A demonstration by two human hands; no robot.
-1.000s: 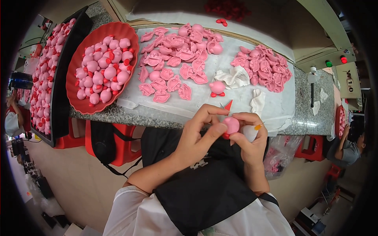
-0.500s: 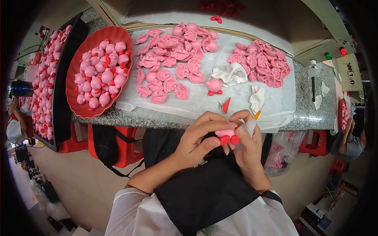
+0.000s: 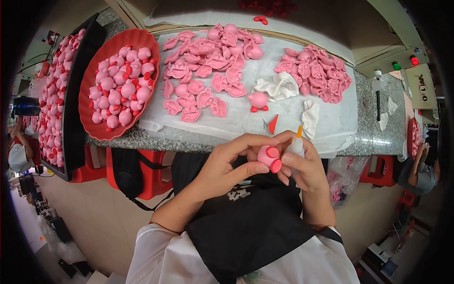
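My left hand: closed around a small round pink toy figure, fingers curled over its top and thumb beneath, held in front of my chest just below the tabletop edge.
Pink toy figure: it has two red feet stuck to the side facing up and to my right; it sits between both hands.
My right hand: gripping a small white glue bottle with an orange nozzle pointing up, while its fingertips touch the figure's red feet.
Tabletop: grey speckled stone, covered by a sheet of white paper, just beyond my hands.
Red bowl: oval, on my left end of the tabletop, heaped with finished pink figures that have red feet.
Black tray: further left, tilted, filled with more pink figures.
Pink shell pieces: flat moulded halves spread over the middle of the paper; a second pile lies to the right.
Single finished figure: stands alone on the paper between the piles, beside a crumpled white cloth.
Red scrap: a small triangular bit on the paper, near the edge above my hands.
My lap: black apron over white sleeves.
Another person: seated at the far right edge.
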